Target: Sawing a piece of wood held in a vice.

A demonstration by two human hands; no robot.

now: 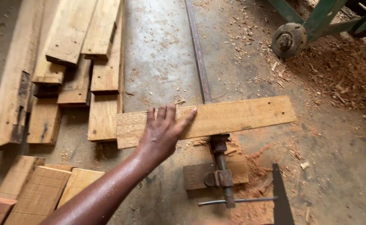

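Resting flat, fingers spread, the left hand (163, 132) presses one pale rectangular wooden plank (208, 120) lying across one rusty metal bar clamp (218, 158). Bare concrete floor (162, 62) lies beyond the plank's far edge; stacked boards (72, 66) crowd its left end.

No packages, labels, signs or screens show here (only bare timber).

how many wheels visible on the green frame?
1. The wheel sits at the top right, under the green frame, beside the sawdust pile. Others may be hidden beyond the picture's edge.
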